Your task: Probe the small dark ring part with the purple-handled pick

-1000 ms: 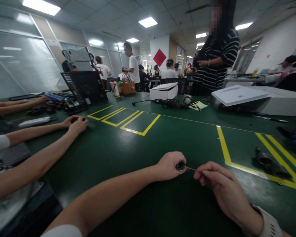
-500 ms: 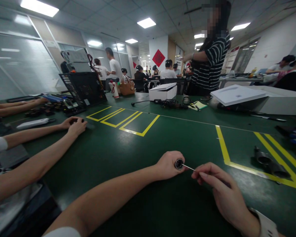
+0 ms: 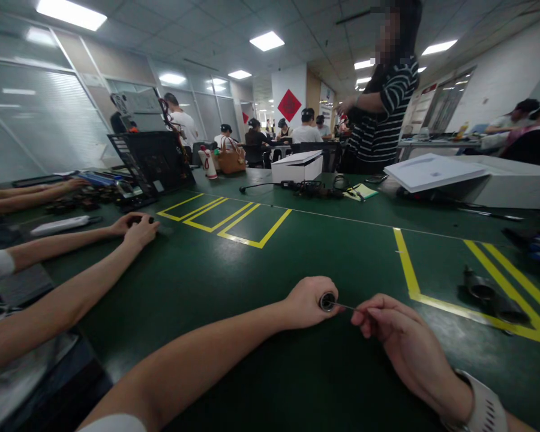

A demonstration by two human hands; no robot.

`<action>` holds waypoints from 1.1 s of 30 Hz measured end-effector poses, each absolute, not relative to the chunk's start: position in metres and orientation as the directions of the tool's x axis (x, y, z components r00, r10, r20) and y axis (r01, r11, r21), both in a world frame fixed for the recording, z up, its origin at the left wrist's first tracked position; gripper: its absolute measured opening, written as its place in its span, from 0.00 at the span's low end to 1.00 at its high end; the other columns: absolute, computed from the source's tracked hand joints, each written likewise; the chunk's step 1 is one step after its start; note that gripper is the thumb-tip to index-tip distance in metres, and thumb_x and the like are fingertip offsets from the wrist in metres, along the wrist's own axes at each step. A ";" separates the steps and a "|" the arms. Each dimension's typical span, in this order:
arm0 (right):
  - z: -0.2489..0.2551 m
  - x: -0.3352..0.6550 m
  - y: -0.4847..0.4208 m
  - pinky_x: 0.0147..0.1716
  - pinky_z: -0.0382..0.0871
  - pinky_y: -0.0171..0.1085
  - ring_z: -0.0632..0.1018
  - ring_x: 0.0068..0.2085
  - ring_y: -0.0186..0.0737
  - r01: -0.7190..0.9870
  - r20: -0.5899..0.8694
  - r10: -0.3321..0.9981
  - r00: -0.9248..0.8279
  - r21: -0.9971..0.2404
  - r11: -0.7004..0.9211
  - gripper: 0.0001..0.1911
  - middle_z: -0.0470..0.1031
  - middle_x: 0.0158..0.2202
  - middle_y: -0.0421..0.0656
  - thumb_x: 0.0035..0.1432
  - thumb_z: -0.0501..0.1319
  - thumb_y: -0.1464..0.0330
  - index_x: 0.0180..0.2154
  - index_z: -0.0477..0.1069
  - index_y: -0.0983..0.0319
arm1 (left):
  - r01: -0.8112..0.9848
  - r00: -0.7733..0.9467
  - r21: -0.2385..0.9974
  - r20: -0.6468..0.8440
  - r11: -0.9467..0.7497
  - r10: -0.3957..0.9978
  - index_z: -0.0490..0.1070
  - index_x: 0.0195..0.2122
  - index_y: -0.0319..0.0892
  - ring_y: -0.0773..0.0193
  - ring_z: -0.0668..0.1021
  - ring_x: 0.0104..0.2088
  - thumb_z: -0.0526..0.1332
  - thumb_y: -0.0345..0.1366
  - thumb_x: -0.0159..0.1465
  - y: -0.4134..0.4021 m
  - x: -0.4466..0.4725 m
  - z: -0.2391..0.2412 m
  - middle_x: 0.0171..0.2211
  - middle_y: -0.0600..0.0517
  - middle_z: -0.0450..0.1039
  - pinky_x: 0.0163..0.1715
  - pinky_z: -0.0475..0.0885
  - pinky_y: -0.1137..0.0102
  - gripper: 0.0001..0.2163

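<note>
My left hand is curled in a fist around a small dark round part whose open end faces right. My right hand pinches a thin metal rod between fingertips; the rod's tip reaches the opening of the round part. Both hands rest low on the green table, near its front edge. A watch sits on my right wrist.
Several dark cylindrical parts lie inside yellow tape lines at right. A co-worker's forearms and hands reach in from the left. A white box, cables, a black rack and white cases stand farther back. A person in stripes stands behind.
My right hand has shifted slightly, keeping the rod at the round part's opening. The standing person in stripes and a walker at the back have moved.
</note>
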State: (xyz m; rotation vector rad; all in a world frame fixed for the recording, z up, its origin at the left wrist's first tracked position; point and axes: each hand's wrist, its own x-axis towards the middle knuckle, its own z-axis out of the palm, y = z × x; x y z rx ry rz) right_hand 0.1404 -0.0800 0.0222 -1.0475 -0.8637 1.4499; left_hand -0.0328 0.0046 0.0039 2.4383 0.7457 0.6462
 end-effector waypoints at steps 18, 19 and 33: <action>0.018 0.140 -0.086 0.30 0.63 0.38 0.71 0.30 0.40 -0.066 -0.012 1.000 -0.020 -0.998 -0.013 0.07 0.76 0.26 0.43 0.50 0.62 0.66 0.24 0.76 0.61 | 0.394 0.738 0.542 0.295 -0.742 0.607 0.67 0.26 0.39 0.69 0.69 0.27 0.63 0.32 0.56 0.005 -0.033 0.003 0.26 0.55 0.66 0.29 0.64 0.74 0.05; 0.018 0.139 -0.085 0.30 0.63 0.38 0.71 0.30 0.40 -0.128 -0.039 0.999 -0.015 -0.991 -0.041 0.07 0.76 0.26 0.42 0.50 0.62 0.66 0.24 0.76 0.61 | 0.386 0.730 0.559 0.302 -0.734 0.613 0.67 0.26 0.38 0.69 0.69 0.27 0.63 0.32 0.56 0.005 -0.033 0.003 0.26 0.55 0.66 0.29 0.64 0.74 0.05; 0.017 0.138 -0.085 0.31 0.66 0.35 0.72 0.30 0.38 -0.377 -0.092 0.994 -0.053 -0.920 -0.106 0.05 0.77 0.28 0.42 0.48 0.65 0.65 0.27 0.76 0.60 | 0.196 0.586 0.800 0.368 -0.567 0.722 0.66 0.23 0.38 0.71 0.68 0.25 0.66 0.36 0.52 0.008 -0.031 -0.001 0.24 0.55 0.65 0.26 0.63 0.75 0.10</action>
